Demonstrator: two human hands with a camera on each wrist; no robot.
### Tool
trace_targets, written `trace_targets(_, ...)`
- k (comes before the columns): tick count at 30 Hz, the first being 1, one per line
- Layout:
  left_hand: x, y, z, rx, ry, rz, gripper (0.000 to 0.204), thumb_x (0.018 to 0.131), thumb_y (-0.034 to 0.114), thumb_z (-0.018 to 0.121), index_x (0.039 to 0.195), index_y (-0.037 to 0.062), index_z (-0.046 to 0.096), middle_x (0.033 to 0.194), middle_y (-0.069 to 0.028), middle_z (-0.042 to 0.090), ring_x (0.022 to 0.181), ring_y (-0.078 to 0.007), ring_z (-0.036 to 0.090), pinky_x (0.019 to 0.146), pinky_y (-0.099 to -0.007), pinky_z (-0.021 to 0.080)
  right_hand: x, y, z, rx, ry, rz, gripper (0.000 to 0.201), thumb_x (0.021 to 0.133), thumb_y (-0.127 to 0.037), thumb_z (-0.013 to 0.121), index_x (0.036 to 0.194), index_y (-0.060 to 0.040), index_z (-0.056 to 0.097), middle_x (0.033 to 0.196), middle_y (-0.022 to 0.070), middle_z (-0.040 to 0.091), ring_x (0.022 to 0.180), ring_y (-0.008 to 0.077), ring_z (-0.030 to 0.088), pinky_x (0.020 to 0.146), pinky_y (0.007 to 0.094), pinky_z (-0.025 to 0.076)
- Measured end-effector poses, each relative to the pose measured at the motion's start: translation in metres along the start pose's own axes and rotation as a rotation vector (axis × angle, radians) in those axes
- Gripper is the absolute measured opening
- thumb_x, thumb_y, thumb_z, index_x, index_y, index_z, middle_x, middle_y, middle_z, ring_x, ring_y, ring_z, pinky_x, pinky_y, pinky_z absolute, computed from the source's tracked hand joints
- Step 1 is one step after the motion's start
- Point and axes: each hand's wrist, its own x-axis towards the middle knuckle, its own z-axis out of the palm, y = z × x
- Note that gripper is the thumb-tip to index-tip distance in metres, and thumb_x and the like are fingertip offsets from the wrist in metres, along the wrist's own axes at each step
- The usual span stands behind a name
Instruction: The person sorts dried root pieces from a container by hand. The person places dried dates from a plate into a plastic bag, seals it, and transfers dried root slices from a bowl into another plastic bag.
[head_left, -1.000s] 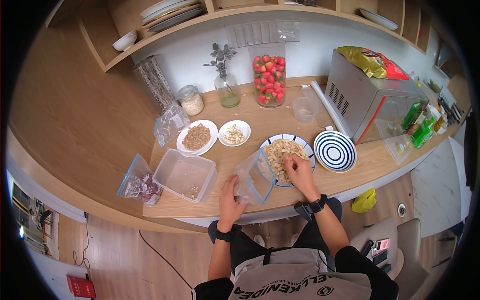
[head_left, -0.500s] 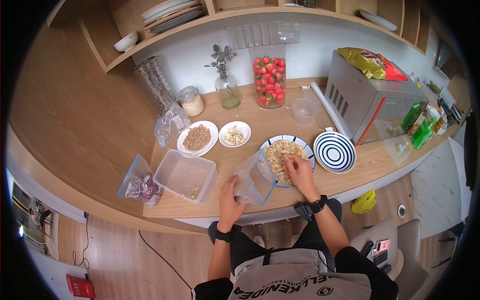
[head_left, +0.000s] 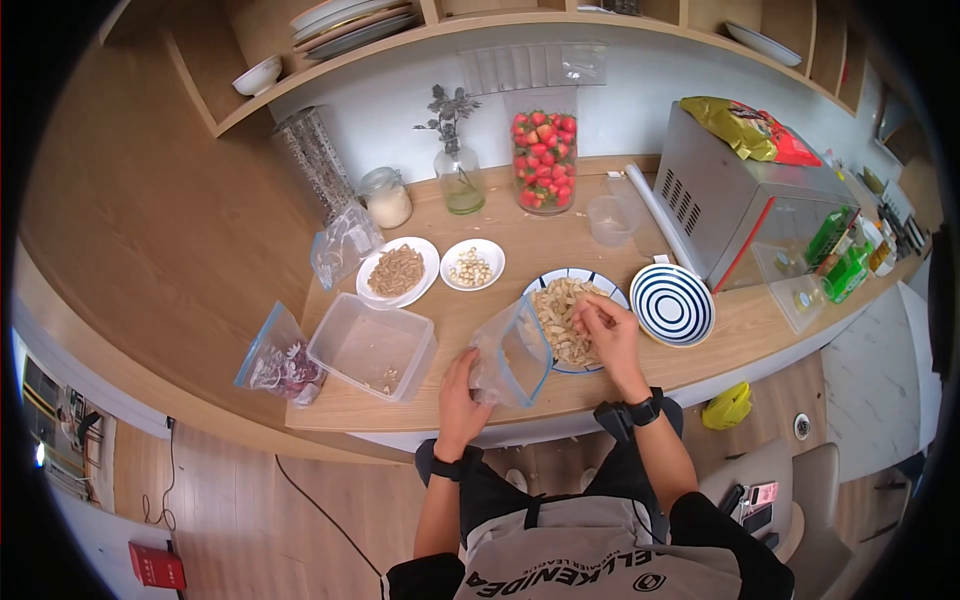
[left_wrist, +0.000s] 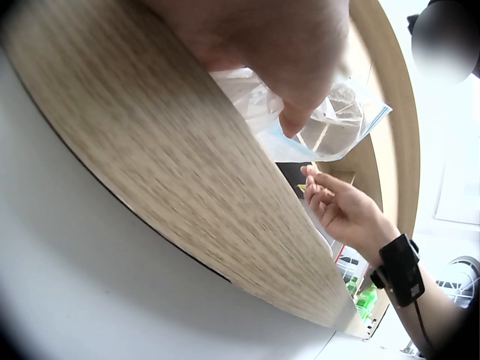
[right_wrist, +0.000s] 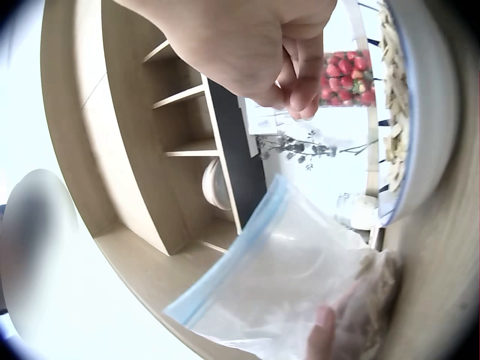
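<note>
A clear zip bag (head_left: 512,352) with a blue seal stands open at the counter's front edge. My left hand (head_left: 468,372) grips its lower left side; in the left wrist view the thumb (left_wrist: 300,105) lies over the bag (left_wrist: 330,124). Right of it sits a blue-rimmed plate (head_left: 560,274) heaped with pale nut slices (head_left: 557,305). My right hand (head_left: 588,316) hovers over the plate's middle, fingers curled, pinching a few slices (left_wrist: 316,177). The right wrist view shows those curled fingers (right_wrist: 296,79) above the bag's mouth (right_wrist: 277,255).
An empty striped bowl (head_left: 671,303) sits right of the plate, a clear plastic tub (head_left: 372,347) and a filled bag (head_left: 280,365) to the left. Behind are two white plates (head_left: 398,272) (head_left: 472,265), a strawberry jar (head_left: 541,160), a cup (head_left: 610,218) and a metal oven (head_left: 750,195).
My right hand has drawn its fingers together on some slices and shifted slightly left over the plate, toward the bag. The left hand and bag have stayed put.
</note>
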Motion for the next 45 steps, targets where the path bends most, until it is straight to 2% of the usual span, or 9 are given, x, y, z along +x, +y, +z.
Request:
trace_targets(5,-0.001,-0.003,0.001,0.004,-0.002,0.01,0.071,0.074,0.01,0.076,0.141,0.0032,0.053,0.14,-0.0218,0.058,0.127,-0.044,0.056,0.109,-0.0471,0.044,-0.006,-0.059,0.015,-0.075,-0.078,-0.044,0.022,0.1,-0.006,0.068,0.119,0.0031,0.074,0.092,0.0064,0.074,0.078,0.0077,0.067,0.069,0.0223,0.055)
trace_targets(7,-0.001,-0.002,0.001,-0.008,-0.002,0.007,0.071,0.074,0.009,0.075,0.141,0.003,0.053,0.14,-0.0217,0.058,0.127,-0.0442,0.055,0.109,-0.0472,0.044,-0.009,-0.074,0.021,-0.228,-0.14,-0.201,0.021,0.097,-0.005,0.071,0.116,0.0005,0.075,0.091,0.0077,0.074,0.073,0.0094,0.065,0.067,0.0233,0.053)
trace_targets(10,-0.001,-0.003,0.0,-0.016,-0.005,0.007,0.071,0.074,0.009,0.075,0.141,0.0027,0.053,0.14,-0.0219,0.058,0.126,-0.0443,0.055,0.109,-0.0472,0.044,-0.014,-0.087,0.024,-0.399,-0.239,-0.227,0.021,0.093,-0.005,0.073,0.114,-0.0014,0.077,0.088,0.0095,0.071,0.067,0.0121,0.062,0.062,0.0263,0.05)
trace_targets(17,0.001,0.002,-0.001,-0.009,-0.007,0.01,0.072,0.073,0.01,0.075,0.142,0.0022,0.053,0.139,-0.0222,0.059,0.127,-0.044,0.055,0.109,-0.0471,0.044,-0.019,-0.085,0.028,-0.43,-0.293,-0.274,0.019,0.091,-0.005,0.075,0.11,-0.0032,0.078,0.086,0.0093,0.068,0.065,0.0168,0.06,0.06,0.0296,0.048)
trace_targets(20,0.001,0.006,-0.001,0.018,0.03,0.039,0.063,0.075,0.003,0.07,0.136,-0.0011,0.054,0.132,-0.023,0.061,0.124,-0.0428,0.059,0.107,-0.0447,0.045,-0.021,-0.085,0.03,-0.444,-0.318,-0.286,0.018,0.091,-0.005,0.076,0.109,-0.003,0.078,0.087,0.0093,0.068,0.066,0.0181,0.06,0.06,0.0301,0.048)
trace_targets(32,0.0,0.001,-0.001,0.003,-0.014,0.002,0.074,0.072,0.01,0.077,0.142,0.0022,0.053,0.141,-0.0217,0.058,0.128,-0.0437,0.055,0.11,-0.047,0.043,-0.022,-0.078,0.033,-0.504,-0.348,-0.273,0.015,0.092,-0.006,0.073,0.106,-0.0008,0.076,0.09,0.0111,0.069,0.067,0.0234,0.064,0.062,0.0337,0.051)
trace_targets(34,0.001,0.006,-0.001,0.011,0.019,0.041,0.065,0.075,0.003,0.071,0.137,-0.0011,0.054,0.134,-0.0227,0.061,0.125,-0.0428,0.058,0.107,-0.0445,0.045,-0.022,-0.076,0.032,-0.506,-0.365,-0.288,0.016,0.092,-0.006,0.073,0.107,-0.0009,0.076,0.089,0.0121,0.069,0.066,0.0249,0.065,0.062,0.0349,0.052)
trace_targets(37,0.001,0.006,-0.001,0.006,0.019,0.046,0.065,0.075,0.002,0.071,0.138,-0.0013,0.054,0.135,-0.0228,0.06,0.125,-0.043,0.058,0.108,-0.0445,0.045,-0.022,-0.08,0.032,-0.541,-0.374,-0.294,0.017,0.092,-0.005,0.072,0.108,-0.0006,0.074,0.087,0.0125,0.068,0.067,0.0248,0.065,0.062,0.0351,0.052)
trace_targets(45,-0.001,0.0,0.0,0.011,0.007,0.03,0.069,0.073,0.006,0.074,0.139,0.0009,0.053,0.138,-0.0222,0.059,0.126,-0.0439,0.056,0.109,-0.046,0.044,-0.008,-0.08,0.022,-0.511,-0.288,-0.252,0.02,0.089,-0.006,0.074,0.107,0.0,0.074,0.087,0.0129,0.069,0.072,0.026,0.067,0.065,0.0348,0.053)
